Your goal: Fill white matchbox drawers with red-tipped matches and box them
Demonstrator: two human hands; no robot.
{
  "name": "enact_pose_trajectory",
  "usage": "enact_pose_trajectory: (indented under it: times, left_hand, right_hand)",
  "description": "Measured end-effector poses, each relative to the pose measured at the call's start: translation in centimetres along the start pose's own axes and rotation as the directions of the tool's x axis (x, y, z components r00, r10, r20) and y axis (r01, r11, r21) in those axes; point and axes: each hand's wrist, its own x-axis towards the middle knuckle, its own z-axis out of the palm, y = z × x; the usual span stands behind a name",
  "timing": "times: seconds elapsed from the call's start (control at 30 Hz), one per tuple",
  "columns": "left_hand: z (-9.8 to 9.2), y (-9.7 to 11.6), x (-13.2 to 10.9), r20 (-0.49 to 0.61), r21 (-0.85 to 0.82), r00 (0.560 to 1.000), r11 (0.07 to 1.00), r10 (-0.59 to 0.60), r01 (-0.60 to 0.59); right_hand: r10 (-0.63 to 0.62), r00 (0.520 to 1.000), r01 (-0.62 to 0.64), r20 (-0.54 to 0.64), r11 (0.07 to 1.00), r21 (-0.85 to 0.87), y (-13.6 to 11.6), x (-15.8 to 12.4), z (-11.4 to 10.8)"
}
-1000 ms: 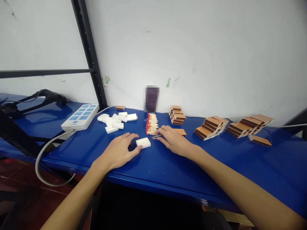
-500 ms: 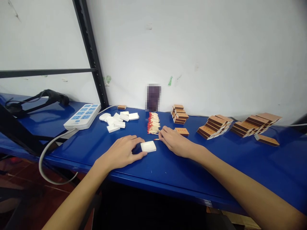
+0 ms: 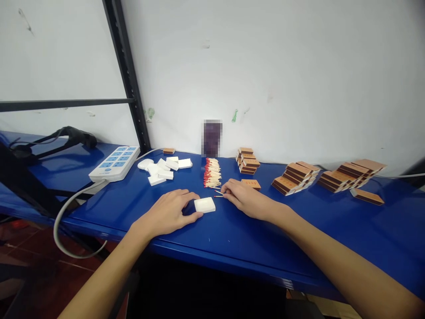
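My left hand (image 3: 172, 212) rests on the blue tabletop with thumb and forefinger around the left end of a white matchbox tray (image 3: 205, 205). The tray lies flat and looks hollow from above. To its upper right, my right hand (image 3: 244, 198) is closed in a pinch on matches (image 3: 218, 196); two sticks show, their heads pointing left toward the tray. Just beyond, a long pile of red-headed matches (image 3: 212, 173) lies with the heads to the left. An orange matchbox sleeve (image 3: 251, 184) sits right behind my right hand, partly covered by it.
Loose white trays (image 3: 162, 167) lie in a heap at the left, by a power strip (image 3: 116, 164) with a hanging cable. Stacked matchboxes stand at the back (image 3: 248, 160) and right (image 3: 295, 177), (image 3: 352, 175). A pixelated dark object (image 3: 211, 138) leans near the wall.
A second match now shows at my right fingertips, where one showed before. My right hand has shifted very slightly; my left hand keeps its hold on the tray.
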Motion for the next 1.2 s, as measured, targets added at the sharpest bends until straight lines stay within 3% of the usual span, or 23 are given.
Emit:
enact_pose_trajectory:
  times: [0.4,0.57,0.7,1.07,1.2]
  left_hand:
    - [-0.1,-0.1,0.1,0.009,-0.019,0.999,0.999,0.036,-0.035]
    - [0.1,-0.2,0.1,-0.005,-0.014,1.000,1.000,0.022,-0.022]
    - [0.3,-0.3,0.1,-0.014,0.007,1.000,1.000,0.027,-0.026]
    - [0.1,-0.2,0.0,-0.013,-0.094,0.997,0.993,0.077,-0.078]
    - [0.1,-0.2,-0.1,-0.010,-0.135,0.997,0.988,0.077,-0.078]
  right_hand:
    - [-0.059,0.998,0.057,-0.032,0.996,-0.063,0.1,0.1,0.5]
    - [-0.098,0.989,0.106,-0.107,0.992,0.069,-1.8,-0.2,0.0]
    - [-0.157,0.986,0.163,-0.052,0.976,0.147,-3.4,-0.1,0.5]
    - [0.003,1.000,-0.003,0.001,0.961,0.277,-4.0,0.2,0.6]
    - [0.059,0.998,-0.045,-0.037,0.949,0.312,-4.6,0.2,1.0]
